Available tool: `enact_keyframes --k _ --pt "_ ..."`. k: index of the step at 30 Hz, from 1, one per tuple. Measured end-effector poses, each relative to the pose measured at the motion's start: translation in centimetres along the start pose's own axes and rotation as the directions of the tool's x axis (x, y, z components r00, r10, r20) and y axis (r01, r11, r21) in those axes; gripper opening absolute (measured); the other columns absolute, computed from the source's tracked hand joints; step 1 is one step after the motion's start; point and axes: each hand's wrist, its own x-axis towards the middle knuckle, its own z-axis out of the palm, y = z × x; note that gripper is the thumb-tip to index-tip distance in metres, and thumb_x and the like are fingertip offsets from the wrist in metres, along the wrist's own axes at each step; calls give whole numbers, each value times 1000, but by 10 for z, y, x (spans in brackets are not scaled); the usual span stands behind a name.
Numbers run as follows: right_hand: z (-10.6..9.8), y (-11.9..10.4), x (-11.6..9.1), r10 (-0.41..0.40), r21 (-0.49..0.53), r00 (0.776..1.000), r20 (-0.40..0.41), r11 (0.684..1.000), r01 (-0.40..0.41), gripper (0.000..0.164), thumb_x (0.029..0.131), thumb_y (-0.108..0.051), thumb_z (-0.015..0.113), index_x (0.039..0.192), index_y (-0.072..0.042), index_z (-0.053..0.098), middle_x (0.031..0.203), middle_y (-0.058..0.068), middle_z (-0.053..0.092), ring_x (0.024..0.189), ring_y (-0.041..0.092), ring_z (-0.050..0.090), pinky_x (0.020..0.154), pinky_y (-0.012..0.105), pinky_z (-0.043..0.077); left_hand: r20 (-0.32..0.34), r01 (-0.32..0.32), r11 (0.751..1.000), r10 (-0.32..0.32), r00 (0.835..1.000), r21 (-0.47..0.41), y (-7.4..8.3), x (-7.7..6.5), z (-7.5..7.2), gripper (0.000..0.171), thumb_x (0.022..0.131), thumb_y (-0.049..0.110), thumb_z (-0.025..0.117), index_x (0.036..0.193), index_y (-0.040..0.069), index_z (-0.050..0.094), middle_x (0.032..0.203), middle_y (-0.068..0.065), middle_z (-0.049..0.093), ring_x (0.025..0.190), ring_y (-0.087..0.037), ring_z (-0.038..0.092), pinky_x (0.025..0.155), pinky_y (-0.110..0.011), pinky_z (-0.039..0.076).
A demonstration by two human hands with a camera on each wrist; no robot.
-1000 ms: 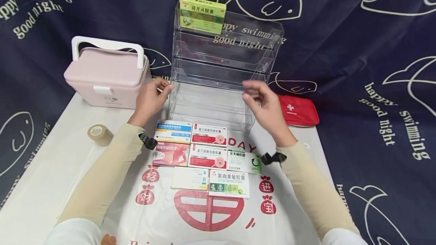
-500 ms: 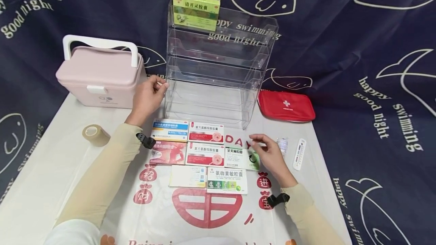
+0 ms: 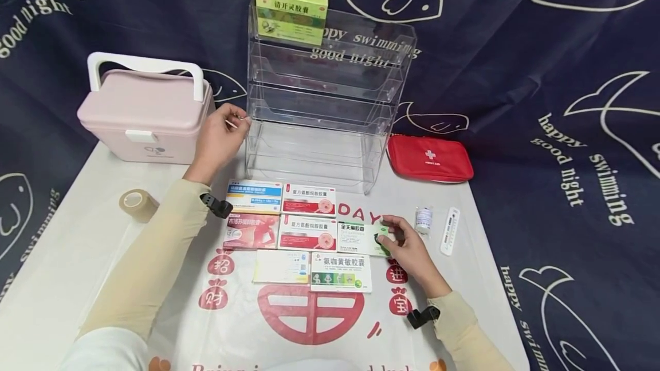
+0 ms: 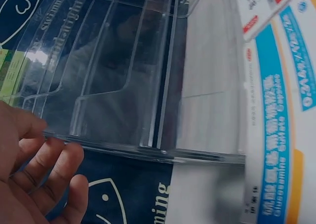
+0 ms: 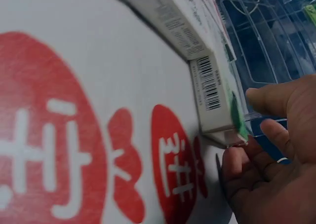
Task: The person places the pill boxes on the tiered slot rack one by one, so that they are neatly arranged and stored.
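Note:
In the head view, my left hand (image 3: 220, 137) is at the left side edge of a clear tiered display rack (image 3: 314, 150); the left wrist view has its thumb and curled fingertips pinching that edge. My right hand (image 3: 411, 249) reaches round the right end of a green-and-white medicine box (image 3: 356, 239) lying flat. From the right wrist, a fingertip meets the box's corner, while the thumb stands just off its printed face. More medicine boxes lie in rows beside it, among them a red-and-white box (image 3: 307, 233) and a blue-and-white box (image 3: 255, 196). A yellow-green box (image 3: 291, 19) stands on the rack's top tier.
A pink lidded case (image 3: 146, 113) with a white handle stands left of the rack. Tan tape (image 3: 138, 205) lies in front of it. On the right are a red first-aid pouch (image 3: 430, 158), a small vial (image 3: 423, 219) and a white test cassette (image 3: 450, 232).
My right hand has come down from the rack's right side to the green-and-white box. My left hand has stayed at the rack's left edge. The head view has shifted slightly.

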Motion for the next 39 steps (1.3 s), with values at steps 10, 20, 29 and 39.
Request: enact_keyframes --k 10,20,29,39 --pt "-1 6 0 -14 -87 999 33 996 17 56 94 -11 74 145 -5 52 117 12 52 99 25 50 79 26 45 10 -1 1000 1 1000 -16 1 2 -2 17 99 17 67 109 3 66 86 -9 63 72 -18 57 66 -23 41" --pt "-4 6 1 -25 -135 999 47 990 31 51 95 -14 74 142 -5 56 123 13 53 97 23 52 80 30 47 16 -9 1000 8 1000 11 2 2 -3 17 99 17 66 110 4 65 86 -8 61 72 -18 56 65 -25 40" --pt "-4 7 0 -27 -149 998 49 988 34 47 95 -14 74 138 -6 59 129 12 53 99 24 54 82 31 48 30 3 1000 -3 1000 2 2 -1 -3 19 100 18 65 113 4 65 87 -8 60 72 -18 54 64 -24 39" --pt "-8 7 -3 -30 -87 998 56 996 35 44 94 -14 75 133 -7 56 113 11 56 96 25 54 83 38 49 27 4 1000 -4 1000 21 3 -1 -2 20 100 16 65 115 3 63 89 -10 61 75 -20 56 66 -25 40"
